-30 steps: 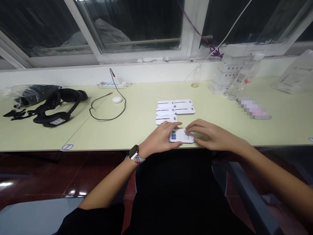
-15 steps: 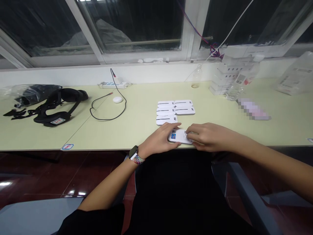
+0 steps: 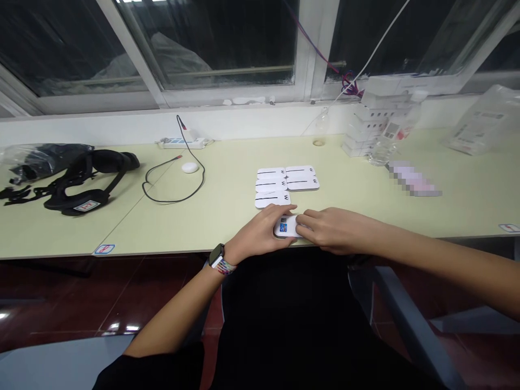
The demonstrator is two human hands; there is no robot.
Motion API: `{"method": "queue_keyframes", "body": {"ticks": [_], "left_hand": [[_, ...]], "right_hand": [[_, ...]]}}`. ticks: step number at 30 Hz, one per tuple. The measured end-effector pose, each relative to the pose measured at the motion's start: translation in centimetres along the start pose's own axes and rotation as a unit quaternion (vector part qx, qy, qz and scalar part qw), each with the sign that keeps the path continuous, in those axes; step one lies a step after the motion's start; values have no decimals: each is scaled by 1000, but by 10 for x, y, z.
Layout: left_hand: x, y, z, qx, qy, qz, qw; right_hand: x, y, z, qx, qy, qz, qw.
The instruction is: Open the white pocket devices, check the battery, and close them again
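Currently I'm gripping a small white pack (image 3: 285, 226) with my left hand (image 3: 260, 234) and right hand (image 3: 331, 230), just nearer than four laid-out packs (image 3: 285, 184) on the tabletop (image 3: 227, 216); this one isn't placed yet.

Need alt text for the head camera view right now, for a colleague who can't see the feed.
Both hands rest on a small white packet at the near edge of a pale green table, left hand and right hand covering its sides. Just beyond lie four matching white packets; a black headset sits far left.
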State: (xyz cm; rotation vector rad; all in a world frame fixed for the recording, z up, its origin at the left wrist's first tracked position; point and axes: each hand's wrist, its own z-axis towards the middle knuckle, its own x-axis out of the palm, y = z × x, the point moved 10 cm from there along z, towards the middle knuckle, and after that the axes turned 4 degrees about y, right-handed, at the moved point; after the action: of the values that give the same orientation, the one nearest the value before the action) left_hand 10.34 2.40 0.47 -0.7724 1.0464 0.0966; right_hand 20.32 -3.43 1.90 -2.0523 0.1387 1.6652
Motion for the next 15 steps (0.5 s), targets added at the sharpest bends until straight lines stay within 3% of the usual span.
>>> {"method": "queue_keyframes", "body": {"ticks": [15], "left_hand": [[-4,-5,3,15,4,-15,1000]], "right_hand": [[7,-3,2,-3,14,-5,1000]]}}
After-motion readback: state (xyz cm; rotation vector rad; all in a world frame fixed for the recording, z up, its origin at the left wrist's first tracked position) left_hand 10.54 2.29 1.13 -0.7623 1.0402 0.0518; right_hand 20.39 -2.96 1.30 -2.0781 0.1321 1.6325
